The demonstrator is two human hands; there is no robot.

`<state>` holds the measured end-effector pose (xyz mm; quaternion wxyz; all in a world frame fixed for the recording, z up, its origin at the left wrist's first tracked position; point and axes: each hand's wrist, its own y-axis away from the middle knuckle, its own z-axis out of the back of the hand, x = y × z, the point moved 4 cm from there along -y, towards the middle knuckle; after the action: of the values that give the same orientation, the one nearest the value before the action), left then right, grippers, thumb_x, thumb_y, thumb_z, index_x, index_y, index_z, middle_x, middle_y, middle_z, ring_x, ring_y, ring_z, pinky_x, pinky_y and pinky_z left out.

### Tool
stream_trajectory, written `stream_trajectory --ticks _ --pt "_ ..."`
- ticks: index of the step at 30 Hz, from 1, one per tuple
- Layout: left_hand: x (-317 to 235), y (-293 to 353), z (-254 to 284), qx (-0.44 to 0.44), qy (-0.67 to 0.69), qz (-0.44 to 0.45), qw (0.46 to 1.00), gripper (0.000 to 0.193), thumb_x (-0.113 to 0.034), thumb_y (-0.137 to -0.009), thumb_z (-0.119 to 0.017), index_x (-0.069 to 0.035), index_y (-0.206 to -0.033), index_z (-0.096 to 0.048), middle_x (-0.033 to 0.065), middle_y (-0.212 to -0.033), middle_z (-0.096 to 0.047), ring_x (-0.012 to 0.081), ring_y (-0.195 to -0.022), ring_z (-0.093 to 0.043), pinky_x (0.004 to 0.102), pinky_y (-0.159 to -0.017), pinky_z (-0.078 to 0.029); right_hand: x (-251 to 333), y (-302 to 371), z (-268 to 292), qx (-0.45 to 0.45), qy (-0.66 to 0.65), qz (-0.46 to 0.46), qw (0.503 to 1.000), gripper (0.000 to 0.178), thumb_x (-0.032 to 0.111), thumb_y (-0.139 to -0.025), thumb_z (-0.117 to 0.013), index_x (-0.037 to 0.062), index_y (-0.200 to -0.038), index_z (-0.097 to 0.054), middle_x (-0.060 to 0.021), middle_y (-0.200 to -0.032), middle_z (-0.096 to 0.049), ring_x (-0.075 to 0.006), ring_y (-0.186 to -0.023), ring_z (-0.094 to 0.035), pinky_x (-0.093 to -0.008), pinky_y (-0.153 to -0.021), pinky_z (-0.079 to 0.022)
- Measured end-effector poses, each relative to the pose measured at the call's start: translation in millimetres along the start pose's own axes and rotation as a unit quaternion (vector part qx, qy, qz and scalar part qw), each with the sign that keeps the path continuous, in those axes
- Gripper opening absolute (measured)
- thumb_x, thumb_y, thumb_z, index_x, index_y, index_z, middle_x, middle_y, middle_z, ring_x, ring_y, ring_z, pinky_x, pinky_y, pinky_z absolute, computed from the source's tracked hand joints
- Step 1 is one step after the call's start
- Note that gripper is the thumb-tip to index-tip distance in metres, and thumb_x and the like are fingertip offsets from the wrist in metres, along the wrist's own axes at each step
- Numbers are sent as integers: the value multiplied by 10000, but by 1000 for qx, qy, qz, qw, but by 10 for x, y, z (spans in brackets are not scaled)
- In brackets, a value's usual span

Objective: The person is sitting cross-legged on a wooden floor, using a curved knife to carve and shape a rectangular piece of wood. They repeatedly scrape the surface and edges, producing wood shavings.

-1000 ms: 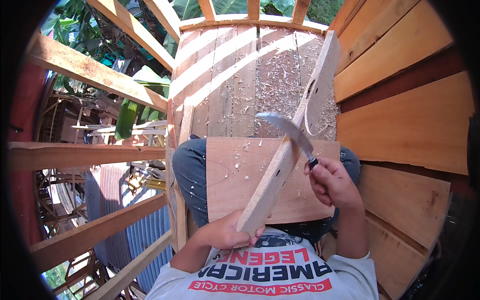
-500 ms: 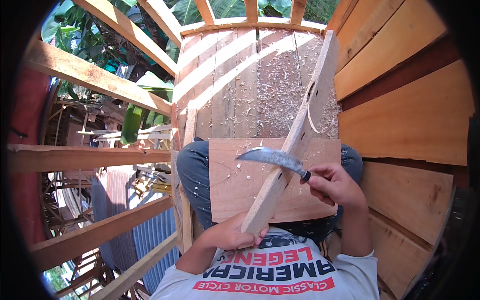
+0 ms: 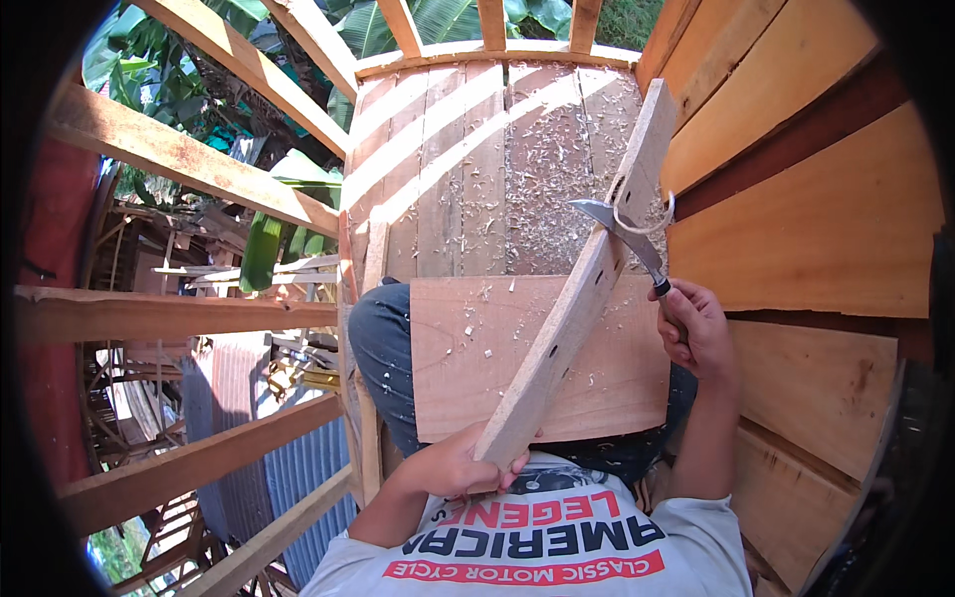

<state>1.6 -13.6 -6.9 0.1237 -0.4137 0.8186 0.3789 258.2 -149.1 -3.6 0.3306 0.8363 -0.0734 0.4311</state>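
Note:
My left hand (image 3: 476,466) is closed around the near end of a long wooden bar (image 3: 562,333), which slants up and away to the right. Dark slots mark the bar's side. My right hand (image 3: 694,323) grips the dark handle of a curved knife (image 3: 642,246), its blade lying across the bar's far half. A thin curl of wood shaving (image 3: 657,227) loops beside the blade, seemingly still attached to the bar. Under the bar, a flat wooden board (image 3: 468,348) rests across my lap, dotted with small chips.
Wood shavings (image 3: 552,169) are strewn over the plank floor (image 3: 438,189) ahead. Slatted wooden rails (image 3: 189,313) run along the left, with corrugated sheets (image 3: 308,497) beyond them. Wide wooden panels (image 3: 806,219) stand close on the right.
My right hand and the knife have moved up and away along the bar. A shaving curl now stands out farther beside the blade. My left hand keeps its hold near my body.

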Motion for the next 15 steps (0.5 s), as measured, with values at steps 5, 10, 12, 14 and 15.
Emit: stream_trajectory --ticks 5,10,12,14,15 --pt "-28 -28 -18 -12 -18 -3 1000 632 -21 -707 -507 25 -1317 -351 59 -973 -503 117 -825 -537 214 -725 -466 -48 46 -154 80 111 -32 990 224 221 -991 -498 23 -1045 -587 43 -581 -431 -20 -408 -370 -176 -354 -282" --pt "-50 -16 -56 -9 -4 3 1000 633 -30 -706 -514 29 -1312 -343 59 -991 -499 125 -830 -535 220 -734 -462 -55 50 -173 120 115 -32 986 236 220 -988 -503 10 -1056 -587 31 -583 -437 -19 -404 -372 -184 -348 -279" --pt "-72 2 -61 23 16 -3 1000 631 -24 -707 -511 27 -1311 -337 59 -991 -498 128 -835 -534 225 -731 -462 15 39 -92 51 63 0 997 235 211 -982 -514 4 -1061 -591 23 -584 -444 -16 -415 -382 -182 -350 -277" --pt "-73 -5 -79 17 9 -1 1000 639 -34 -710 -513 26 -1318 -329 59 -989 -498 129 -839 -533 229 -728 -460 15 -17 -82 -7 -19 10 1000 233 203 -977 -522 -2 -1065 -592 18 -585 -449 -14 -421 -388 -180 -352 -273" --pt "-62 -38 -106 2 -8 8 1000 648 -47 -712 -517 25 -1327 -323 59 -988 -499 128 -840 -531 231 -726 -459 36 -4 -129 40 36 -3 999 230 207 -980 -516 2 -1060 -583 20 -583 -442 -15 -417 -383 -180 -352 -272"
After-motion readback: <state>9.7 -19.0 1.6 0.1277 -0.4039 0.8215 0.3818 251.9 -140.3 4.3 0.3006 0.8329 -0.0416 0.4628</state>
